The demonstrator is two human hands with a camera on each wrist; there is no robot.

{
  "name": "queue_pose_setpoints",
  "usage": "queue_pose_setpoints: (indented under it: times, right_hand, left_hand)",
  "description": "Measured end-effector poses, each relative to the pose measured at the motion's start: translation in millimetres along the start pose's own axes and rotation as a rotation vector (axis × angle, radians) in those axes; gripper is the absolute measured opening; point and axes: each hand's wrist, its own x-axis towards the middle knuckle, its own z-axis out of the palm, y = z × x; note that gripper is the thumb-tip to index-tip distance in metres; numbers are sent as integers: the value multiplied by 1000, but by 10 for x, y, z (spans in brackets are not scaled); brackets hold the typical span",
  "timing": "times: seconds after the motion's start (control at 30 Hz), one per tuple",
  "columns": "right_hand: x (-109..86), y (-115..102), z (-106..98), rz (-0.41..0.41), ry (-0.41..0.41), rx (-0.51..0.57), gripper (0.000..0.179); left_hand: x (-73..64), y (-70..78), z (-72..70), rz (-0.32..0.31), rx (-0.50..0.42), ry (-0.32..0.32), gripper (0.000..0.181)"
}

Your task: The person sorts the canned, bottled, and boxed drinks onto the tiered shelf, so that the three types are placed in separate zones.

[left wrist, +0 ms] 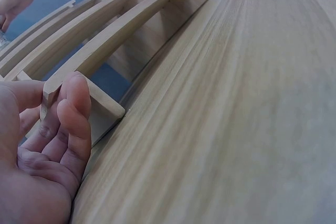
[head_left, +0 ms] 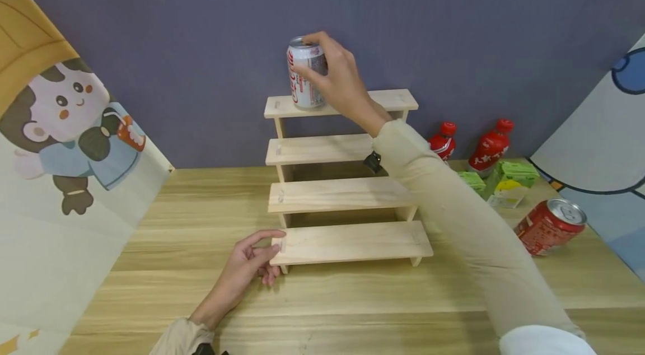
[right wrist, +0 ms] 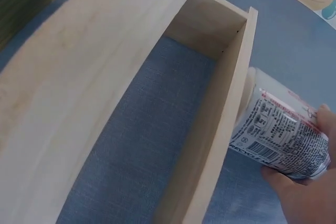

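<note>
A dark blue-grey wall [head_left: 211, 64] fills the upper part of the head view, a panel with a cartoon figure [head_left: 70, 114] leans in from the left edge, and a wood-grain desk [head_left: 353, 304] spans the lower part. In the middle of the frame stands a stepped wooden rack [head_left: 353, 243] with four boards, its tallest step nearest the wall.

At upper centre, the right hand [head_left: 342, 72] has its grip curled around a white can [head_left: 302, 82], held upright at the left part of the top board. The base seems to touch the wood; whether the board bears its weight I cannot tell. Holding the can by its upper part and right side probably keeps the fingers clear of the board. At lower centre-left, the left hand [head_left: 247, 262] pinches the left end of the lowest board, likely to keep the light rack from sliding.

On the right side of the frame, two red bottles [head_left: 490, 145] stand near the wall, with green cartons [head_left: 514, 178] in front of them and a red can [head_left: 549, 229] nearer the right edge.

The white can carries red Coca-Cola script, partly turned away; the right wrist view shows a barcode, "RECYCLE" and dense small print. The bottles bear white characters and one carton a yellow patch, but their wording is too small to read, as is the red can's.
</note>
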Motion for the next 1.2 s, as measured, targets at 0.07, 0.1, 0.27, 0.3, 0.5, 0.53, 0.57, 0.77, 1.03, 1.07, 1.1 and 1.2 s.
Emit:
queue_pose_setpoints:
  times: [0.07,0.1,0.27,0.3,0.5,0.53,0.57,0.77,1.03,1.07,1.1,1.2]
  right_hand:
    - [-4,9,7,21,-11,5,50]
    - [-10,12,13,26,-14,6,51]
    - [-39,10,47,28,-10,-13,55]
    - [-37,5,53,28,-9,-23,56]
    - [20,-47,87,71,-60,-71,62]
    - [28,-56,91,84,-75,-76,64]
    - [35,-63,93,97,-87,-84,66]
    - [48,-57,99,168,-163,-122,85]
    - [-84,13,74,203,-213,-146,99]
    - [-110,26,58,200,-215,-153,97]
    - [-134,37,38,201,-216,-164,95]
    - [-186,62,-37,188,-204,-181,89]
  left_hand:
    - [7,1,3,-3,1,-3,40]
    - [8,2,5,-3,0,-6,40]
    - [-2,16,-14,-9,1,-10,40]
    - [-6,21,-25,-9,3,-11,40]
    - [-24,38,-98,1,9,-3,39]
    - [-28,40,-106,1,10,1,39]
    - [-32,42,-115,2,12,5,40]
    - [-39,36,-158,-6,20,20,40]
    - [-4,-19,-152,-8,5,16,40]
    - [-2,-23,-152,-9,5,14,40]
    - [0,-25,-154,-7,7,11,40]
    - [4,-25,-165,-8,12,7,40]
